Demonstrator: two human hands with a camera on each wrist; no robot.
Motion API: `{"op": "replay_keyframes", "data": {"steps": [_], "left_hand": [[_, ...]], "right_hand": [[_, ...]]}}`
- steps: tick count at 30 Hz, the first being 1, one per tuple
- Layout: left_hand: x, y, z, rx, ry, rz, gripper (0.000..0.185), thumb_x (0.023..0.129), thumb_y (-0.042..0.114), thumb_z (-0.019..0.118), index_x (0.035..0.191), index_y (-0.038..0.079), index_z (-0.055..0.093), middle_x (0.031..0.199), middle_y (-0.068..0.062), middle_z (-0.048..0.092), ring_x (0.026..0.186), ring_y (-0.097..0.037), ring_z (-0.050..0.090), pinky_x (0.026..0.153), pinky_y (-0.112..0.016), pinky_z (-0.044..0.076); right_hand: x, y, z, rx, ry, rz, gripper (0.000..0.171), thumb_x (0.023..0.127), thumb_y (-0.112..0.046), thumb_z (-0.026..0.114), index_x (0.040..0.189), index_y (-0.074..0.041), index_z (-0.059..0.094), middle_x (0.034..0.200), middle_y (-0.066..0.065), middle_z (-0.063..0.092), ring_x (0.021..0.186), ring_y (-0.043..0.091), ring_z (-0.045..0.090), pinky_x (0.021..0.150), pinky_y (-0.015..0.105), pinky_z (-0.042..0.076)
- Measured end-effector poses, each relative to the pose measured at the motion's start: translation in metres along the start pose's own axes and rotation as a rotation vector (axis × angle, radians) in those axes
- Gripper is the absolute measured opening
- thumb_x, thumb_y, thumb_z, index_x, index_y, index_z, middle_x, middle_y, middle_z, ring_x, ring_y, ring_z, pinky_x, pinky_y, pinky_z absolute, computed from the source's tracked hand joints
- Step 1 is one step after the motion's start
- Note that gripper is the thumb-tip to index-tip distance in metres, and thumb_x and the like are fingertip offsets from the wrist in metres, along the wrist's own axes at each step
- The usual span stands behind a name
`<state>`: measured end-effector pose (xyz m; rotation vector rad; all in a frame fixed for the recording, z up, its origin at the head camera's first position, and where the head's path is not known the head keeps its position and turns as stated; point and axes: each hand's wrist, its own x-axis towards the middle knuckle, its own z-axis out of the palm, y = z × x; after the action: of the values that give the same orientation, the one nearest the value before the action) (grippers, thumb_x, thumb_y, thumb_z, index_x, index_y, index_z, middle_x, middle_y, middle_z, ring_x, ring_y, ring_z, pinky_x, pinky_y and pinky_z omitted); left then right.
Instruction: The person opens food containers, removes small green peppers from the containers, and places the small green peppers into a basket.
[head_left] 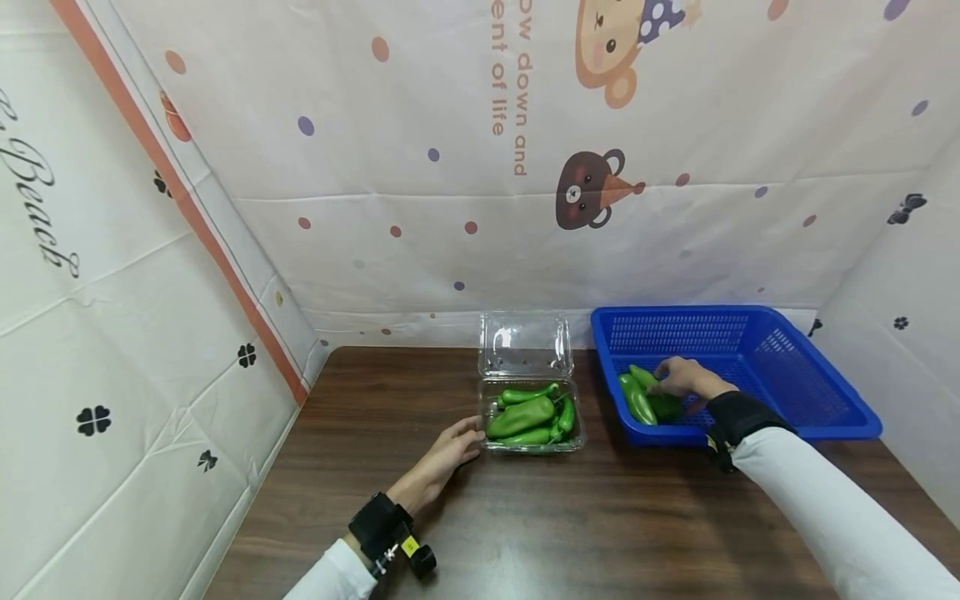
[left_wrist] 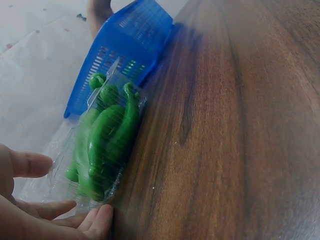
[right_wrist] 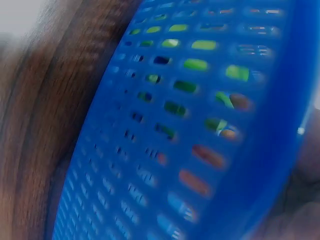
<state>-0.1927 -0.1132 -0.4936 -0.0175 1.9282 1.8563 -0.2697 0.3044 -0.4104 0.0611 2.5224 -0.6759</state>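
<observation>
A clear plastic clamshell box [head_left: 532, 448] holds several green peppers [head_left: 522, 417], and its lid [head_left: 525, 346] stands raised at the back. The fingers of my left hand [head_left: 444, 458] touch the box's left side; in the left wrist view, the fingertips [left_wrist: 103, 220] rest at its lower edge, the thumb apart. My right hand [head_left: 686, 379] reaches down into the blue basket [head_left: 810, 367], over green peppers at its left end. A light green pepper [head_left: 637, 402] lies left of the fingers, a darker pepper [head_left: 666, 407] beneath them. The basket wall [right_wrist: 145, 150] mostly hides the right fingers in the right wrist view.
The box and basket stand side by side at the back of a brown wooden table [head_left: 570, 517], the basket to the right. A printed cloth [head_left: 420, 250] hangs behind the table and along both sides.
</observation>
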Motion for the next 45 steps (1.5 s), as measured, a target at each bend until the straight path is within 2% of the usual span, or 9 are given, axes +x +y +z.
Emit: {"op": "replay_keyframes", "data": {"steps": [10, 13, 17, 20, 24, 28, 31, 36, 45], "left_hand": [[0.0, 0.0, -0.002, 0.008, 0.003, 0.0, 0.062, 0.104, 0.021, 0.052, 0.157, -0.004, 0.032, 0.159, -0.027, 0.038, 0.146, -0.044, 0.039, 0.122, -0.055, 0.039], [0.0, 0.0, -0.002, 0.007, -0.003, 0.003, 0.062, 0.104, 0.021, 0.052, 0.157, -0.005, 0.031, 0.159, -0.028, 0.037, 0.146, -0.045, 0.039, 0.122, -0.055, 0.039], [-0.001, -0.001, -0.001, 0.003, -0.011, 0.005, 0.062, 0.104, 0.02, 0.051, 0.157, -0.005, 0.03, 0.159, -0.028, 0.036, 0.146, -0.045, 0.039, 0.123, -0.055, 0.038], [-0.001, -0.001, 0.0, -0.001, -0.011, 0.004, 0.061, 0.104, 0.019, 0.05, 0.156, -0.006, 0.031, 0.159, -0.028, 0.037, 0.146, -0.045, 0.038, 0.123, -0.055, 0.038], [-0.002, -0.001, 0.0, -0.003, -0.006, -0.001, 0.06, 0.105, 0.019, 0.049, 0.157, -0.005, 0.03, 0.16, -0.028, 0.035, 0.147, -0.045, 0.038, 0.123, -0.055, 0.039], [-0.002, 0.0, 0.0, -0.005, -0.003, -0.005, 0.061, 0.105, 0.02, 0.05, 0.157, -0.005, 0.03, 0.161, -0.028, 0.034, 0.147, -0.045, 0.037, 0.123, -0.055, 0.038], [-0.002, 0.0, 0.0, -0.009, -0.003, 0.0, 0.062, 0.104, 0.02, 0.051, 0.157, -0.004, 0.03, 0.161, -0.028, 0.033, 0.148, -0.045, 0.036, 0.123, -0.055, 0.038], [-0.003, -0.001, 0.0, -0.012, 0.002, 0.003, 0.063, 0.104, 0.021, 0.052, 0.157, -0.004, 0.03, 0.162, -0.028, 0.031, 0.148, -0.044, 0.036, 0.123, -0.056, 0.038], [0.001, -0.003, 0.001, -0.02, 0.015, 0.015, 0.063, 0.102, 0.019, 0.053, 0.156, -0.006, 0.031, 0.162, -0.028, 0.031, 0.147, -0.043, 0.038, 0.123, -0.054, 0.038]], "right_hand": [[-0.014, -0.001, -0.015, -0.016, -0.001, -0.067, 0.056, 0.104, -0.019, 0.054, 0.144, 0.018, 0.039, 0.132, 0.045, 0.049, 0.1, 0.046, 0.07, 0.074, 0.048, 0.067], [-0.018, -0.005, -0.022, -0.057, 0.031, -0.111, 0.054, 0.103, -0.019, 0.055, 0.141, 0.018, 0.042, 0.122, 0.042, 0.056, 0.093, 0.043, 0.071, 0.069, 0.046, 0.067], [-0.017, -0.012, -0.035, -0.143, 0.151, -0.21, 0.053, 0.102, -0.023, 0.06, 0.134, 0.018, 0.051, 0.096, 0.029, 0.068, 0.066, 0.026, 0.067, 0.056, 0.038, 0.062], [-0.023, -0.027, -0.045, -0.209, 0.299, -0.286, 0.049, 0.1, -0.022, 0.063, 0.129, 0.016, 0.057, 0.096, 0.03, 0.07, 0.069, 0.03, 0.068, 0.059, 0.043, 0.06], [-0.038, -0.06, -0.054, -0.246, 0.477, -0.338, 0.045, 0.099, -0.02, 0.065, 0.131, 0.012, 0.059, 0.122, 0.038, 0.063, 0.105, 0.051, 0.064, 0.08, 0.062, 0.059], [-0.048, -0.091, -0.055, -0.256, 0.562, -0.386, 0.048, 0.098, -0.024, 0.067, 0.134, 0.007, 0.058, 0.131, 0.036, 0.059, 0.117, 0.053, 0.059, 0.088, 0.067, 0.056], [-0.053, -0.113, -0.047, -0.27, 0.597, -0.429, 0.048, 0.098, -0.026, 0.068, 0.136, 0.002, 0.059, 0.135, 0.033, 0.058, 0.122, 0.052, 0.056, 0.09, 0.067, 0.055], [-0.053, -0.141, -0.015, -0.282, 0.619, -0.507, 0.049, 0.093, -0.023, 0.075, 0.136, -0.005, 0.062, 0.138, 0.028, 0.058, 0.114, 0.045, 0.063, 0.078, 0.057, 0.062], [-0.041, -0.166, 0.041, -0.305, 0.551, -0.608, 0.056, 0.085, -0.023, 0.084, 0.136, -0.01, 0.063, 0.136, 0.019, 0.062, 0.112, 0.038, 0.065, 0.074, 0.048, 0.063]]}}
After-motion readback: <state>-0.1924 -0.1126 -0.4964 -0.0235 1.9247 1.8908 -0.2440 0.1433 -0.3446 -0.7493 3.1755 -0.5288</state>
